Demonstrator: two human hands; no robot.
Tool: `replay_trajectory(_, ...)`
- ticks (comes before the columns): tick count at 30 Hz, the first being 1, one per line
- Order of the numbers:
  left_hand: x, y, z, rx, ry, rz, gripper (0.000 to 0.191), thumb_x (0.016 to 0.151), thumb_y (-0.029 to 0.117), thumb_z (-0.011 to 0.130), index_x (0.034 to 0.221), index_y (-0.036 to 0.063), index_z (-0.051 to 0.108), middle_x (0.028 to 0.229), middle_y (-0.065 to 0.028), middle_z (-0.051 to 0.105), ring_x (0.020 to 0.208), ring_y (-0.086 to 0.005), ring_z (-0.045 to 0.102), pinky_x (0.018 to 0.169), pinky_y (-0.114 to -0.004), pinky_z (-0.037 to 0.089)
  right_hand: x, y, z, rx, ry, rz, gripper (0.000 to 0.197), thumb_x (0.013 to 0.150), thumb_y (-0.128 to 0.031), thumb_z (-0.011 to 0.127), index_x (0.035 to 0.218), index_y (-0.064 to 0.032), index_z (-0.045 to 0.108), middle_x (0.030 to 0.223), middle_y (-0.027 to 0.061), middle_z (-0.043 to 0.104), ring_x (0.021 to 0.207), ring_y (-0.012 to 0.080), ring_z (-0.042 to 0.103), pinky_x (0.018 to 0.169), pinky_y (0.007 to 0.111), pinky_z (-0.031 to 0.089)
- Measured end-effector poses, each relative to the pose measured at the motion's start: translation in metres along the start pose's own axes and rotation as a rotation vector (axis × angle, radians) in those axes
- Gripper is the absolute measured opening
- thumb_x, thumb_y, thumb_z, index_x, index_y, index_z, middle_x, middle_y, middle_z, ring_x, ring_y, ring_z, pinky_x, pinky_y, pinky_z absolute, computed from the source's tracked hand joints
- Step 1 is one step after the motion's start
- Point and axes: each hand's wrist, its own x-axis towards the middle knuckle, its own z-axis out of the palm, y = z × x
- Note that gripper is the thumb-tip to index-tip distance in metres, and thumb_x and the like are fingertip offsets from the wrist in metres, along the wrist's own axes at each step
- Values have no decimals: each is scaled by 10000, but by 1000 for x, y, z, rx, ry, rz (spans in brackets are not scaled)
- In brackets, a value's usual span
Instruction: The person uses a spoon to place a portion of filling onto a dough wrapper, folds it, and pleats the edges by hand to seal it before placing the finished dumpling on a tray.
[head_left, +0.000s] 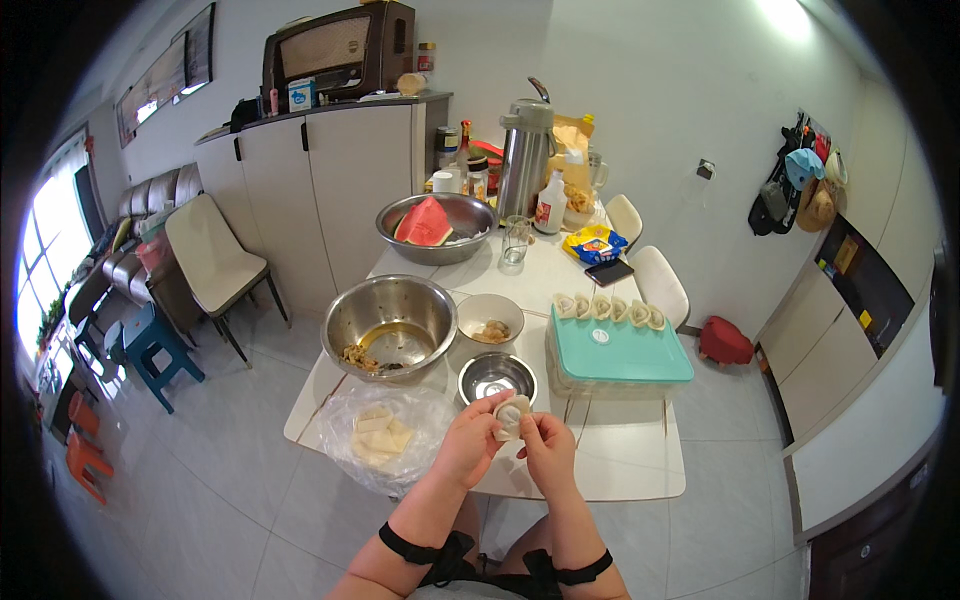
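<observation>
Between my two hands, over the table's near side, is a folded wonton (511, 417) with a bulge of filling in its middle. My left hand (477, 433) grips its left side, and my right hand (548, 444) pinches its lower right edge. Just beyond them stands a small steel bowl (497, 380). Square dough wrappers (381, 437) lie in an open plastic bag (337, 420) to the left. Behind the bag, a large steel basin (390, 289) holds some minced filling (361, 358) and oily liquid. Several finished wontons (601, 307) line the far edge of a teal-lidded box (626, 352).
A white bowl (491, 306) with some food inside sits beside the basin. Farther back are a steel basin with watermelon (424, 223), a drinking glass (515, 241), a steel vacuum flask (526, 150), a phone (609, 272) and a yellow-blue packet (595, 244). Chairs (660, 281) flank the right side.
</observation>
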Motion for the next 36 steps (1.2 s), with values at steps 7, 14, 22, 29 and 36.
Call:
replay_trajectory(7,4,2,-9,-129,5,8,499,747,-51,378,1238,-69,462,1177,-156,528,1070,-242,535,919,-349,450,-7,-9,7,86,0,198,214,886,-198,619,854,14,625,711,27,595,586,67,544,495,213,490)
replay_trajectory(14,4,1,-4,-98,1,11,510,724,-69,373,1226,-98,458,1173,-175,528,1080,-253,529,935,-352,448,-4,-2,2,95,-38,144,192,848,-169,660,790,11,625,689,25,598,600,73,556,513,213,484)
replay_trajectory(22,8,0,-6,-88,13,22,532,689,-92,369,1211,-104,470,1160,-175,544,1075,-255,542,941,-345,450,-4,-10,-5,9,-21,131,226,867,-195,642,873,30,657,715,38,609,617,83,569,517,217,498)
replay_trajectory(29,2,-2,6,-3,-44,-22,540,692,-92,370,1223,-112,469,1146,-177,568,1054,-246,565,943,-326,455,-4,-2,-10,3,-5,21,247,920,-192,572,920,47,631,775,57,615,666,96,586,532,244,538)
replay_trajectory(36,4,-5,2,-109,-29,-18,525,689,-96,355,1195,-119,495,1154,-182,567,1069,-258,560,941,-335,462,-11,-10,-10,137,11,148,225,910,-187,592,902,35,630,762,54,611,658,91,579,533,240,538)
